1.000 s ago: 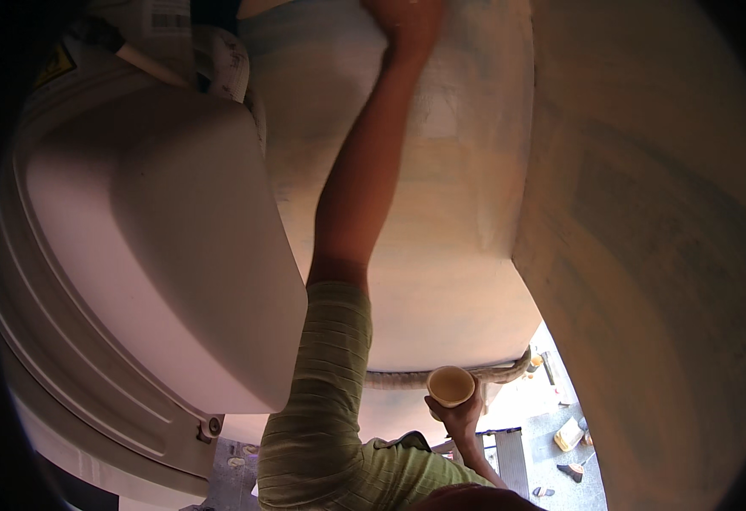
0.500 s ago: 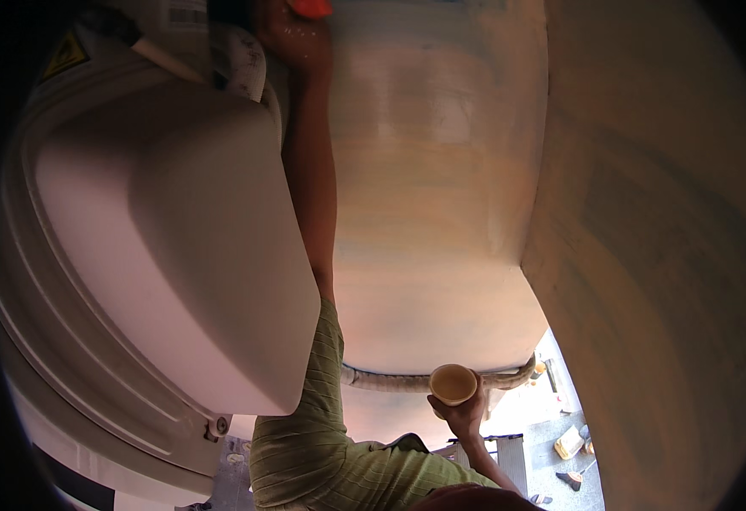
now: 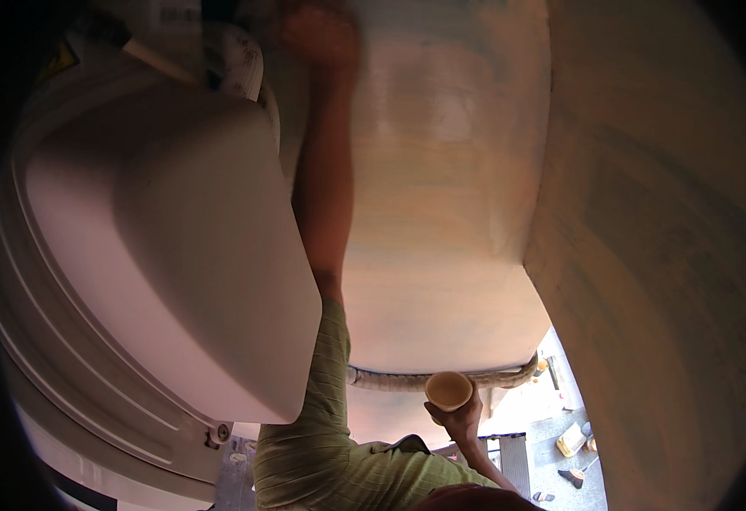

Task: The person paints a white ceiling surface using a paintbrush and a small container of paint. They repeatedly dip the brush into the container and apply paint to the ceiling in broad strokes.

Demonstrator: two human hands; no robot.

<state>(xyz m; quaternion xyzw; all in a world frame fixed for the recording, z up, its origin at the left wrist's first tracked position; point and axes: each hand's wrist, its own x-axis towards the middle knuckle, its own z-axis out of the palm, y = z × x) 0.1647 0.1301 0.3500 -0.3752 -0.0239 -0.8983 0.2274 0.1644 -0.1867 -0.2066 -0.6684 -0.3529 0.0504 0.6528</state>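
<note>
My left arm reaches up along a smooth tan wall panel (image 3: 441, 196). At the top edge my left hand (image 3: 317, 36) is a blurred, closed fist close to the panel, its fingers partly cut off by the frame. What it grips cannot be made out now. Low in the view, my right hand (image 3: 465, 416) is wrapped round a pale, round cup (image 3: 450, 392) with its mouth facing up. The inside of the cup looks beige; I cannot tell how full it is.
A large off-white moulded housing (image 3: 220, 247) fills the left side, close against my left arm. A pale wrapped hose (image 3: 390, 377) runs below the panel. At right stands another tan panel (image 3: 662, 255). On the floor lie a brush (image 3: 572, 477) and a yellowish block (image 3: 571, 439).
My left hand has shifted right at the top edge and blurred. The orange-red thing seen at it earlier no longer shows. My right hand and the cup have barely moved.
</note>
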